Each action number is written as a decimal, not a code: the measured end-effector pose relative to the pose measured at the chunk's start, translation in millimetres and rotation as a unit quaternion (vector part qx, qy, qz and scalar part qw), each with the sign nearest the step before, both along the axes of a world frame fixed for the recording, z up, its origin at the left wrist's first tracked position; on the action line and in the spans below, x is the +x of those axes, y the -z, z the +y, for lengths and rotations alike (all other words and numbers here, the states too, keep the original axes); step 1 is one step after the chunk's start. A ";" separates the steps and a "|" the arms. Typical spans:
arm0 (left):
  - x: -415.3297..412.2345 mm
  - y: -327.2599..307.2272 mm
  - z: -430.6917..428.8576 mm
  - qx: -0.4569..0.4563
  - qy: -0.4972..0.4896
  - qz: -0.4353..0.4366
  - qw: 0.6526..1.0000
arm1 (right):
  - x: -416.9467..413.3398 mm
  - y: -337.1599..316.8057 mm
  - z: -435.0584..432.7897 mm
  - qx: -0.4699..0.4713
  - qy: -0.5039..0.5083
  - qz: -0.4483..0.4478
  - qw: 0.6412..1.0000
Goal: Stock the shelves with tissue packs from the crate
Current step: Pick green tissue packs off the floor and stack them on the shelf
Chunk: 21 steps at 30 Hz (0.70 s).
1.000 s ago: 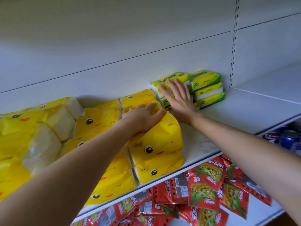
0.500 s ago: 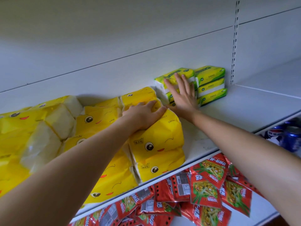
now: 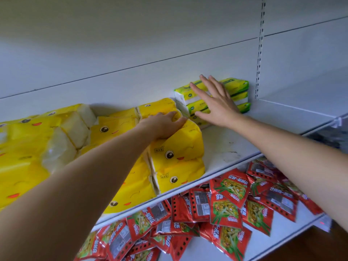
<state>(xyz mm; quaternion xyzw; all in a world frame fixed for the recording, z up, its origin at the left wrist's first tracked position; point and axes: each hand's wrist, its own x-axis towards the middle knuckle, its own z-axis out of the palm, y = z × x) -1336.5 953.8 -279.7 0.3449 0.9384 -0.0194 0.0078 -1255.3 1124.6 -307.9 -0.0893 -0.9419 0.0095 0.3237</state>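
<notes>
Yellow tissue packs with cartoon faces fill the left of the white shelf (image 3: 231,146). My left hand (image 3: 163,125) rests on top of the rightmost yellow pack (image 3: 180,147), fingers bent over its upper edge. A stack of green tissue packs (image 3: 239,91) stands against the back wall at the shelf's upright. My right hand (image 3: 214,102) lies flat against the front of that green stack, fingers straight and spread. The crate is out of sight.
Red snack packets (image 3: 229,196) lie heaped on the lower shelf (image 3: 282,227). A perforated upright (image 3: 259,53) divides this bay from the bare shelf (image 3: 301,102) to the right. The shelf surface right of the yellow packs is bare and scuffed.
My right hand has slid rightward along the green stack, and the stack sits squarer against the back wall. My left hand stays on the yellow pack. The camera has shifted a little.
</notes>
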 end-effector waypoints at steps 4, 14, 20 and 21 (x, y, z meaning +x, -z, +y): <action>8.9 -22.5 -16.0 -0.002 0.014 0.013 1.000 | 21.2 -27.5 -18.2 0.029 -0.023 0.007 0.999; 27.8 -84.7 -171.9 0.041 0.073 0.196 0.977 | 46.3 -75.2 -185.2 0.031 -0.123 0.074 0.989; 8.7 -81.1 -325.2 0.039 0.027 0.225 0.973 | 15.9 -62.7 -316.8 0.041 -0.190 0.046 0.980; 4.2 -78.5 -350.8 0.042 0.018 0.225 0.973 | 10.9 -60.8 -338.6 0.043 -0.203 0.044 0.977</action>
